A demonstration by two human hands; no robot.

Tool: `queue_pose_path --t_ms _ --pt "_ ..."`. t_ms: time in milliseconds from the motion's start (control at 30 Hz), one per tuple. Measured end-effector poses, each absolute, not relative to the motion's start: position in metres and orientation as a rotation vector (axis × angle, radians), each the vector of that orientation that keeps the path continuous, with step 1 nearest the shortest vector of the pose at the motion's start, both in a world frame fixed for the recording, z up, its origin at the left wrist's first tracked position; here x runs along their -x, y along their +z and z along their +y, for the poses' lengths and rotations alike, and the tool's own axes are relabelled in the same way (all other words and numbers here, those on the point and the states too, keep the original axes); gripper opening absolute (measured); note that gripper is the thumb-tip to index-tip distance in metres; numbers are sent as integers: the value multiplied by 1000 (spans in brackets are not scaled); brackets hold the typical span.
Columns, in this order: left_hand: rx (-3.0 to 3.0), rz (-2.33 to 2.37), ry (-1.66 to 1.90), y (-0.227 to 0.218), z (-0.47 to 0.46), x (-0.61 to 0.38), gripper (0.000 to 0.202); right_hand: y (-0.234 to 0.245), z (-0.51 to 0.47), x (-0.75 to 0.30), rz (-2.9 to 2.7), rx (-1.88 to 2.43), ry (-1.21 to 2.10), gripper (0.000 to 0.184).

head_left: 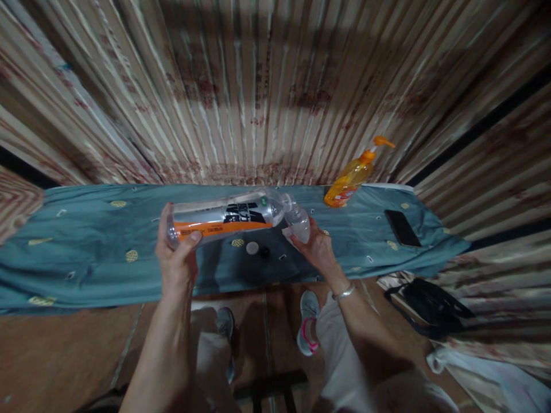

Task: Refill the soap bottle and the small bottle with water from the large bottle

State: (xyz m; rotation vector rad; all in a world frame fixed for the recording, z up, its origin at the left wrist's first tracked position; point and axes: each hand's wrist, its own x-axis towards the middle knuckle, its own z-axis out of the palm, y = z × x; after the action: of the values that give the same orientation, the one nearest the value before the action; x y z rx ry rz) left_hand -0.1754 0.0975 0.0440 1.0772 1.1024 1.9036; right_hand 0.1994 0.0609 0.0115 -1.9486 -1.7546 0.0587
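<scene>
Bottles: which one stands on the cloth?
The orange pump bottle; the left hand holds the silver-labelled bottle, the right hand the small clear bottle.

Glossy plastic bottle, matt cloth cover, metallic bracelet

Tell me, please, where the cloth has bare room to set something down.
Widest is the left end of the cloth, left of the left hand; a smaller patch lies between right hand, pump bottle and phone. The middle is crowded: large bottle and clear piece in the hands, a pale disc nearby.
</scene>
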Motion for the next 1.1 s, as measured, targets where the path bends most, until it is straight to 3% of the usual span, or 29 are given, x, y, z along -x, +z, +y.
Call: queue_pose_path --t_ms 1100 --pt "-1045 1175 1942 48 95 171 119 12 63 -199 -1736 1915 25 84"
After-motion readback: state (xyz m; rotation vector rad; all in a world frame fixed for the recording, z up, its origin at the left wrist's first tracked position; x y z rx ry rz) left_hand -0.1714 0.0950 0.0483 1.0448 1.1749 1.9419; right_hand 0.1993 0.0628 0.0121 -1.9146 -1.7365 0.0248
